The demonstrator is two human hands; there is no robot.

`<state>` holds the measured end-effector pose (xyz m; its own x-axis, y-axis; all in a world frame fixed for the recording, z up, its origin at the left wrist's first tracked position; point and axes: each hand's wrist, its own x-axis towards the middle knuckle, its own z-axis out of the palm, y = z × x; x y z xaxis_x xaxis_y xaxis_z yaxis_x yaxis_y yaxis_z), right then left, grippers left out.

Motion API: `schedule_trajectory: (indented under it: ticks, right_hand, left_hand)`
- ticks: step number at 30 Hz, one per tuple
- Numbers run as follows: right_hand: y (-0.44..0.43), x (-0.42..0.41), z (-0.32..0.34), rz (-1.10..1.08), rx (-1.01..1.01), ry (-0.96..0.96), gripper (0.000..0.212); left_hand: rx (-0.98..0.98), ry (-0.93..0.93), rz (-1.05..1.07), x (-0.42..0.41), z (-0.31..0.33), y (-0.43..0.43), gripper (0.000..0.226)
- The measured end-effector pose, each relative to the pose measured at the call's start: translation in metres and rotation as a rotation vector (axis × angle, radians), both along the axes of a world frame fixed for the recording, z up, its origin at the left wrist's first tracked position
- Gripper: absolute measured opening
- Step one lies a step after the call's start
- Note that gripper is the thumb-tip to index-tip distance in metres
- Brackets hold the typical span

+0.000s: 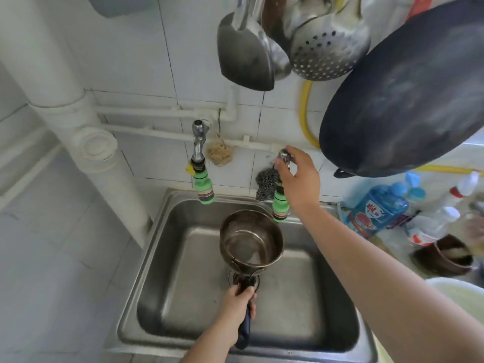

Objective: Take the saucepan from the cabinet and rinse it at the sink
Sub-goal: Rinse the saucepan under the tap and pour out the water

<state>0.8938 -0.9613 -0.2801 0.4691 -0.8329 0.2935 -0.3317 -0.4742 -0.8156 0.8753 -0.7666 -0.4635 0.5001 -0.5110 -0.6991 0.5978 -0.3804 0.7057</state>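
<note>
A small steel saucepan (251,238) with a dark handle hangs over the steel sink (162,260), just below and left of the right tap's green nozzle (280,205). Some water lies in the pan. My left hand (239,301) grips the handle near the pan's body. My right hand (297,176) reaches up to the wall, its fingers around the metal knob of the right tap (285,155). I cannot make out a stream of water.
A second tap (199,142) with a green nozzle hangs at the left. A spatula (243,56), a slotted ladle (327,45) and a dark wok (408,98) hang overhead. Steel wool (264,186) hangs behind the right tap. Detergent bottles (377,208) stand at the right.
</note>
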Motion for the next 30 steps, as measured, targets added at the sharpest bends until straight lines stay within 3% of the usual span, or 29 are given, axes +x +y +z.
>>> schedule_trajectory:
  ticks: [7,12,13,18,23,26,30]
  right_hand:
    - [-0.023,-0.01,-0.005,0.134,0.082,-0.026,0.033]
    - [-0.043,-0.011,-0.004,0.199,0.397,-0.178,0.043]
    - [-0.041,-0.014,-0.008,0.191,0.419,-0.161,0.048]
    - [-0.024,-0.054,-0.065,0.282,0.325,0.274,0.091]
    - [-0.022,-0.047,-0.085,0.263,0.306,0.315,0.041]
    - [-0.015,-0.035,-0.089,0.221,0.332,0.242,0.032]
    - [0.001,-0.027,-0.091,0.239,0.539,0.076,0.017]
  left_hand:
    - [-0.03,0.017,-0.007,-0.005,0.001,-0.004,0.009]
    - [-0.061,0.034,0.028,-0.014,0.005,-0.012,0.012]
    - [-0.057,0.032,0.03,-0.015,0.006,-0.013,0.012]
    - [-0.038,0.023,0.021,-0.015,0.008,-0.015,0.01]
    - [-0.014,0.01,-0.008,-0.012,0.007,-0.01,0.011]
    - [0.002,0.011,-0.006,-0.011,0.004,-0.005,0.01]
    - [0.022,0.014,-0.018,-0.01,0.003,0.003,0.011]
